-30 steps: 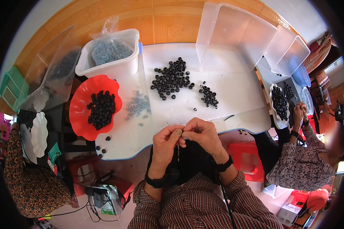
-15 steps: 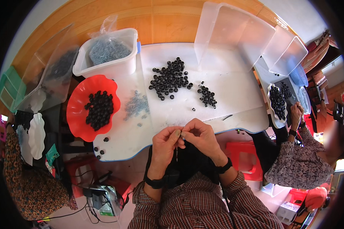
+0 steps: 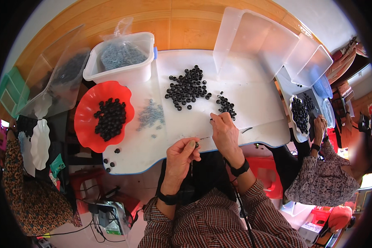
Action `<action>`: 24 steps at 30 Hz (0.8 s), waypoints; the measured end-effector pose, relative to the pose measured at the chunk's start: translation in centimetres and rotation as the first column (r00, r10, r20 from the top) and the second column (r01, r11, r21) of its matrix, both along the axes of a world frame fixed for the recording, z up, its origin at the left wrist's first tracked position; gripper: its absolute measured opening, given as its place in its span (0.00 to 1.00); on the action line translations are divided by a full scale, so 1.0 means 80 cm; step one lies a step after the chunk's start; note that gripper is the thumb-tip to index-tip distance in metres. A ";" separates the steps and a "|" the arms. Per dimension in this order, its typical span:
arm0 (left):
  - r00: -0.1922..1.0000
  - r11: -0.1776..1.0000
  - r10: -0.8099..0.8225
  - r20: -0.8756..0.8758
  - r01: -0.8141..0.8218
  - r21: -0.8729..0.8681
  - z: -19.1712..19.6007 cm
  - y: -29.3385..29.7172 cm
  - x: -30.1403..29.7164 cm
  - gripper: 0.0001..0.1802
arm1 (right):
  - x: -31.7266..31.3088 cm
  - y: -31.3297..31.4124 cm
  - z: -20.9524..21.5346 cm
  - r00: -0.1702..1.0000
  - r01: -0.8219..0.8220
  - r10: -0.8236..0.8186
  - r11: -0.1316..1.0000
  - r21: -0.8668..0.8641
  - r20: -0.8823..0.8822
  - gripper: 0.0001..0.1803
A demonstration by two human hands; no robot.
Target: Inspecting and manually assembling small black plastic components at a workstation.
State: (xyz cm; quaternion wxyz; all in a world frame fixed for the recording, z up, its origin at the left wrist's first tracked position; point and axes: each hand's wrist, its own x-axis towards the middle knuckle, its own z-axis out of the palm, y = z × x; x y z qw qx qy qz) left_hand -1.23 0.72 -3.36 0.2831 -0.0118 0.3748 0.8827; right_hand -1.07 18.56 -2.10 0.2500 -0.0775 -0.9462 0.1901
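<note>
My left hand point(image 3: 180, 157) is closed in a pinch over the table's front edge, with a small round black part point(image 3: 196, 144) with a hole between thumb and fingertips. Ahead and to the right, my right hand point(image 3: 226, 133) reaches over the white table with its fingers pinched on a tiny black piece point(image 3: 211, 119). Just beyond those fingers lies a small heap of little black pieces point(image 3: 226, 106). A larger heap of round black parts point(image 3: 187, 89) is spread further back.
A red scalloped bowl point(image 3: 83, 118) of black parts stands at left, beside scattered grey-blue bits point(image 3: 151, 113). Behind is a white tub point(image 3: 142, 73) holding a bag. Clear plastic bins point(image 3: 258, 41) stand back right. A co-worker's hand point(image 3: 319, 129) works at far right.
My right hand has left my left hand and moved forward and right to the tiny black piece. The left hand stays almost in place, its black part now showing.
</note>
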 end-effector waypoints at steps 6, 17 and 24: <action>1.000 1.000 -0.002 0.024 0.002 -0.001 0.002 0.001 0.001 0.11 | -0.003 0.006 -0.004 0.998 -0.054 0.054 0.998 0.023 -0.010 0.06; 0.997 0.999 0.001 0.073 -0.005 0.049 0.009 0.009 0.001 0.12 | 0.042 -0.019 0.027 0.984 -0.031 0.175 0.301 -0.953 0.023 0.09; 0.997 0.994 0.007 0.082 -0.016 0.111 0.015 0.012 0.003 0.12 | 0.052 -0.018 0.024 0.960 -0.139 0.258 0.097 -0.985 -0.110 0.08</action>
